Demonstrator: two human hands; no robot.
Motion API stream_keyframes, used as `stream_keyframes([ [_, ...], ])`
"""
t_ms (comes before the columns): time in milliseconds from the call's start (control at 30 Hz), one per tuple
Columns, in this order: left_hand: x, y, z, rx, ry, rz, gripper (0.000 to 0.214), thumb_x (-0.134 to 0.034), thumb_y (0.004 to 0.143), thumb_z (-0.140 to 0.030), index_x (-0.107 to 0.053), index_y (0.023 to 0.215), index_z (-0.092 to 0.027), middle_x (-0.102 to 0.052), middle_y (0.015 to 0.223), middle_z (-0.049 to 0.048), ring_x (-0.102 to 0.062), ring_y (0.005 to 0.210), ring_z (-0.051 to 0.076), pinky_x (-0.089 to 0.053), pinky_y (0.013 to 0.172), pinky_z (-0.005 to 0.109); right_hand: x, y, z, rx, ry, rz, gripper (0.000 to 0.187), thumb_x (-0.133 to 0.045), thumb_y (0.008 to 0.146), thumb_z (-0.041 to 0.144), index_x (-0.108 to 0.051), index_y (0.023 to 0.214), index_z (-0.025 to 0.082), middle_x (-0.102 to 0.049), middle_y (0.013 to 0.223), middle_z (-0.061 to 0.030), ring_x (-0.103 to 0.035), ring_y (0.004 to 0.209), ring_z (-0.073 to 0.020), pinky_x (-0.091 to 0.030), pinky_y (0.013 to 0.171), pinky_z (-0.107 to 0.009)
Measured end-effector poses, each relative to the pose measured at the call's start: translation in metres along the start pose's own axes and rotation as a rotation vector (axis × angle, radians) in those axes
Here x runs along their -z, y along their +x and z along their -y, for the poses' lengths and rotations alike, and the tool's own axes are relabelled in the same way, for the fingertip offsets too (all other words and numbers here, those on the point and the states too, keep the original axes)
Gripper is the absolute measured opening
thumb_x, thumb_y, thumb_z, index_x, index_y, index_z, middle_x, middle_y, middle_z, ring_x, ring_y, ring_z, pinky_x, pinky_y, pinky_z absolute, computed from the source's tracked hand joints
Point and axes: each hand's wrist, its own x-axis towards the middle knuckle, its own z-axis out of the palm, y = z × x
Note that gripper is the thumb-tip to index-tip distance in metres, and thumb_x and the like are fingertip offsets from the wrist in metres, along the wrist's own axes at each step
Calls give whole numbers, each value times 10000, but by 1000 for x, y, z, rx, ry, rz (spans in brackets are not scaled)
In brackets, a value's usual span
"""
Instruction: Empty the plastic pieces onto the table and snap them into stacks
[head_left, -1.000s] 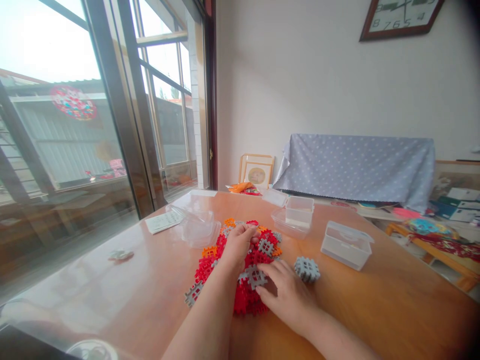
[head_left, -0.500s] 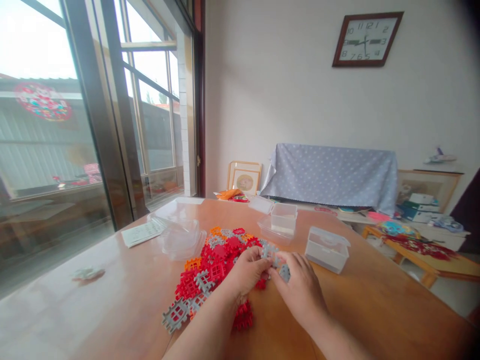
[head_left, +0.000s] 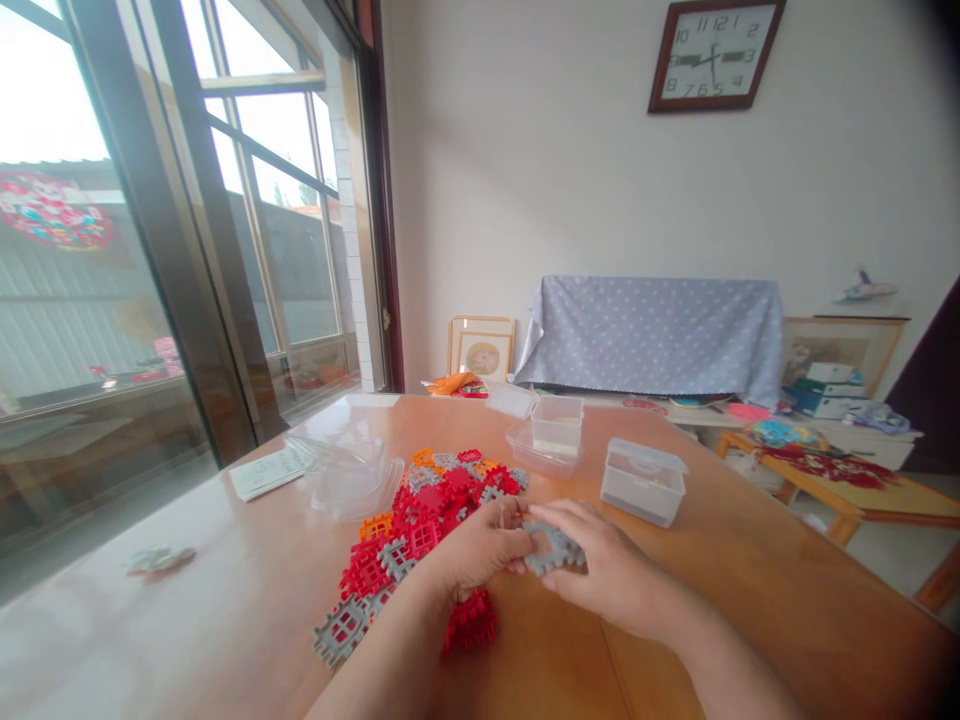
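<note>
Between my two hands is a grey interlocking plastic building piece (head_left: 553,548) with notched edges; whether it is one piece or a few joined I cannot tell. My left hand (head_left: 484,545) pinches its left side with thumb and fingers. On the other side, my right hand (head_left: 600,565) grips it, thumb below and fingers over the top. Just left of the hands lies a heap of red, grey and orange building pieces (head_left: 424,535), partly hidden behind my left hand and forearm.
A clear lidded box (head_left: 643,490) stands right of the heap. Behind it, another clear box (head_left: 557,425) rests in a shallow tray. Clear plastic containers (head_left: 349,480) and a printed sheet (head_left: 266,472) lie at the left. A small pale object (head_left: 160,558) sits far left on the wooden table (head_left: 720,600).
The grey piece has turned and shows more of its face between my hands. My right hand has spread over its right side. The whole view has shifted slightly.
</note>
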Motion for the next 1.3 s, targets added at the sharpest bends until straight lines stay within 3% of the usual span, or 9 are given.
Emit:
stream_keyframes([
  [167, -2, 1, 2, 11, -42, -100, 543, -779, 723, -304, -550, 1201, -185, -681, 789, 7, -605, 583, 118, -431, 575, 238, 8, -2, -7, -91, 6, -3, 497, -738, 715, 219, -647, 1199, 281, -659, 1170, -32, -629, 1059, -238, -500, 914, -350],
  [400, 9, 10, 6, -56, -60, -373, 323, -738, 766, -386, -566, 954, -187, -697, 758, 29, -614, 636, 128, -450, 632, 245, 20, -2, -52, -236, -54, -105, 391, -759, 728, 292, -648, 1099, 241, -641, 1094, -39, -615, 1049, -243, -469, 928, -366],
  [567, 13, 10, 4, -101, -60, -425, 266, -740, 746, -353, -593, 900, -192, -689, 780, 22, -643, 732, 147, -481, 704, 253, 14, -4, -73, -297, -53, -79, 401, -769, 724, 320, -659, 1102, 241, -640, 1076, -38, -624, 1031, -243, -475, 920, -377],
  [867, 25, 18, 11, -144, -11, -463, 283, -759, 719, -354, -610, 899, -195, -681, 777, 13, -642, 737, 162, -476, 699, 263, 7, -5, -80, -294, -47, -63, 518, -785, 725, 383, -639, 1201, 241, -625, 1105, -49, -626, 1037, -245, -493, 908, -386],
  [967, 31, 20, 15, -176, 81, -474, 252, -729, 740, -348, -615, 903, -193, -662, 752, 4, -604, 683, 149, -435, 651, 249, 9, -6, -79, -304, -48, -66, 552, -777, 735, 403, -626, 1238, 234, -621, 1133, -59, -629, 1053, -250, -490, 918, -388],
  [1100, 38, 17, 16, -215, 391, -521, 157, -675, 754, -263, -650, 897, -204, -607, 673, -25, -525, 610, 136, -352, 592, 241, 13, -6, -77, -290, -38, -40, 518, -752, 762, 395, -643, 1240, 226, -627, 1146, -69, -620, 1093, -263, -477, 951, -402],
  [1300, 38, 9, 11, -253, 633, -506, 98, -626, 769, -217, -682, 849, -224, -684, 759, 6, -580, 696, 174, -369, 646, 257, 15, -5, -75, -260, -16, -17, 468, -731, 777, 352, -674, 1225, 227, -646, 1152, -73, -611, 1126, -277, -456, 1003, -426],
])
